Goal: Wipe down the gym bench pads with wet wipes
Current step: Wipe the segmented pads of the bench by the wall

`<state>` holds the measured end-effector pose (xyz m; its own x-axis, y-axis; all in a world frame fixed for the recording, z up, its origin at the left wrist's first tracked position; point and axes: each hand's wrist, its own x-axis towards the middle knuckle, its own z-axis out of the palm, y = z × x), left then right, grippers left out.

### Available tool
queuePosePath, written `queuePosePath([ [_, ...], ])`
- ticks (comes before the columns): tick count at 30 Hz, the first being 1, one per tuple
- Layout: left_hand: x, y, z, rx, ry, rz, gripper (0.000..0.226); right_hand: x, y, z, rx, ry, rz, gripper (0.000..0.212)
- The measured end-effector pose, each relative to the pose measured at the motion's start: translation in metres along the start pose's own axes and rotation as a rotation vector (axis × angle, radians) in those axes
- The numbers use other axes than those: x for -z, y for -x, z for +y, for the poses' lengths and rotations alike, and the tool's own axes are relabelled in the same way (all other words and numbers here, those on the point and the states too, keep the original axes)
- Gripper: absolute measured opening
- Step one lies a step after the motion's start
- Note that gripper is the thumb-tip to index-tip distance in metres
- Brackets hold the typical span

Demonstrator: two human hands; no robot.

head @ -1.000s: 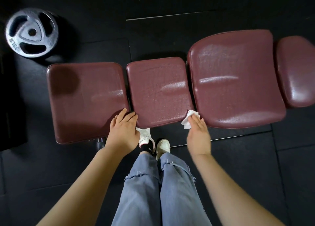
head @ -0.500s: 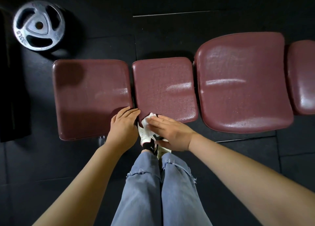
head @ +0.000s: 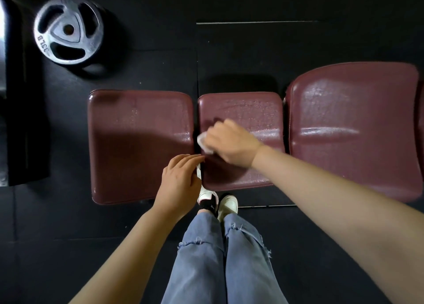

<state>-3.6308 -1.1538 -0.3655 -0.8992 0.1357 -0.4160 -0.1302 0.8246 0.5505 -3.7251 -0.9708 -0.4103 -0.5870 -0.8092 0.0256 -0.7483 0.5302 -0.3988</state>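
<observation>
Three maroon bench pads lie side by side: a left pad [head: 137, 131], a smaller middle pad [head: 247, 111] and a large right pad [head: 353, 129]. The middle and right pads shine with wet streaks. My right hand [head: 231, 143] presses a crumpled white wet wipe [head: 203, 143] onto the left edge of the middle pad, beside the gap. My left hand [head: 181, 182] rests flat on the near right corner of the left pad, fingers together and reaching to the gap, with nothing in it.
A grey metal weight plate [head: 68, 29] lies on the black rubber floor at the far left. A dark piece of equipment [head: 20, 97] stands along the left edge. My jeans-clad legs and white shoes [head: 227, 204] stand right in front of the bench.
My right hand has slid the wipe from the near edge of the middle pad up along its left edge. My left hand stays on the left pad. The view has shifted.
</observation>
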Motion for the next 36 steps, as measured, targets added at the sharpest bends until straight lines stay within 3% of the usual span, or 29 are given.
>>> queuePosePath([
  [5, 0.000, -0.004, -0.004, 0.003, -0.013, 0.002, 0.054, 0.018, -0.053, 0.024, -0.537, -0.009, 0.127, 0.026],
  [7, 0.001, -0.004, -0.002, -0.004, -0.037, -0.018, 0.056, 0.006, -0.032, 0.001, -0.501, -0.090, 0.114, 0.024],
  [10, 0.003, -0.004, 0.000, 0.021, -0.036, -0.047, 0.057, -0.013, 0.043, -0.049, -0.259, -0.270, 0.065, 0.024],
  [14, 0.003, -0.004, 0.003, 0.025, -0.065, -0.083, 0.060, -0.020, 0.071, -0.052, -0.161, -0.242, -0.001, 0.029],
  [16, 0.005, -0.004, 0.006, 0.033, -0.077, -0.099, 0.061, -0.015, 0.032, -0.025, -0.302, -0.219, 0.031, 0.030],
  [19, 0.006, -0.004, 0.009, 0.013, -0.103, -0.114, 0.062, 0.000, -0.027, 0.026, -0.655, -0.134, 0.195, 0.021],
  [22, 0.002, -0.004, 0.010, 0.005, -0.139, -0.113, 0.059, 0.008, -0.047, 0.031, -0.879, -0.126, 0.314, 0.018],
  [25, 0.002, -0.005, 0.012, -0.002, -0.156, -0.111, 0.058, -0.015, 0.006, -0.029, -0.834, -0.223, 0.277, 0.017],
  [29, 0.002, -0.006, 0.017, 0.001, -0.112, -0.162, 0.066, -0.035, 0.096, -0.106, -0.727, -0.279, 0.081, 0.019],
  [32, -0.001, -0.005, 0.019, 0.011, -0.094, -0.147, 0.065, -0.034, 0.067, -0.077, -0.808, -0.256, 0.162, 0.020],
  [36, -0.004, -0.008, 0.017, -0.008, -0.143, -0.123, 0.058, -0.002, -0.026, 0.011, -0.997, -0.192, 0.431, 0.009],
])
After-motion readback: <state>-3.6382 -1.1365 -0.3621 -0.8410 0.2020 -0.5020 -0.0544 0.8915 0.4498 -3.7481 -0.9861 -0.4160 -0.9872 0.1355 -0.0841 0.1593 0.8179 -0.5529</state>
